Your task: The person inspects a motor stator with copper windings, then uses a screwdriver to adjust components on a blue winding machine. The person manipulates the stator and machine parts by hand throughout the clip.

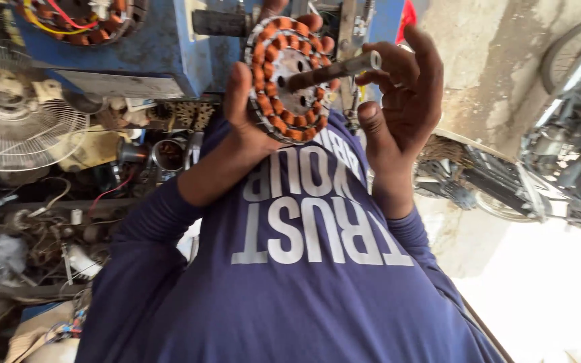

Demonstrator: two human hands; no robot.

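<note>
- My shirt (290, 289) fills the near view, both sleeves reaching up toward the work
- My left hand (247, 128) is closed on the stator (289, 79): thumb pressed along its left rim, fingertips showing over the top edge, so the ring of copper-coloured coils sits upright, face toward me
- My right hand (401, 94) is just right of the stator, fingers loosely curled, pinching the far end of the shaft (334, 69), which pokes out of the stator's centre and slants up to the right
- So the stator lies in my left grip, and the shaft bridges from it to my right grip
- Risk, as I judge it: the left grip is only on the rim, so a hard push or twist on the shaft could tip the stator out of my fingers
- Also, fingertips resting on the coils could scuff the windings if the stator slips
- The shaft held only at its end could slide out of my fingers, I think
- Beyond: a blue machine (149, 40) with another wound stator (79, 20) on it, a fan guard (15, 114) and tangled parts to the left, a bicycle (573, 134) to the right
</note>
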